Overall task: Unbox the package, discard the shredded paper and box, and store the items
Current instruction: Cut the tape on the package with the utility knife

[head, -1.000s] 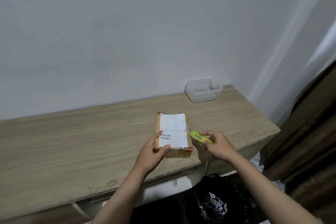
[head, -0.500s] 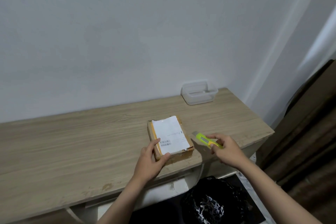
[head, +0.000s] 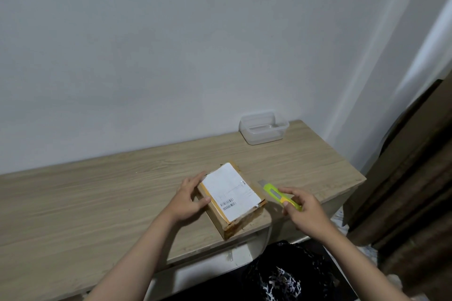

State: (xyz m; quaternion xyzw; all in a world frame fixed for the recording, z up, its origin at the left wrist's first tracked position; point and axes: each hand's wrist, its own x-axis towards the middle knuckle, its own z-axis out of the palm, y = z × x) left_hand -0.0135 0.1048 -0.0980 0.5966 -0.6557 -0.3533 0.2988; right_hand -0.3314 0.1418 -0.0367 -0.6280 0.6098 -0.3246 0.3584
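Two hands are at work near the front edge of the wooden desk (head: pixel 97 203). The left hand (head: pixel 188 199) grips the left side of the cardboard box (head: pixel 232 203), fingers curled over its top edge and thumb against its side. The right hand (head: pixel 303 212) is closed around a yellow-green box cutter (head: pixel 281 196), whose short blade points away toward the box's far right corner without touching it.

Over the last second the box has been turned from square-on to a clear diagonal, its white shipping label (head: pixel 231 194) now slanting, and the cutter has drawn slightly away to the right. That turn probably presents a taped seam to the blade; the box is still sealed, so cutting is likely next.

Further out, an empty clear plastic container (head: pixel 264 131) sits by the wall, probably for the items. A black bag (head: pixel 288 273) holding shredded paper (head: pixel 276 283) waits below the desk.
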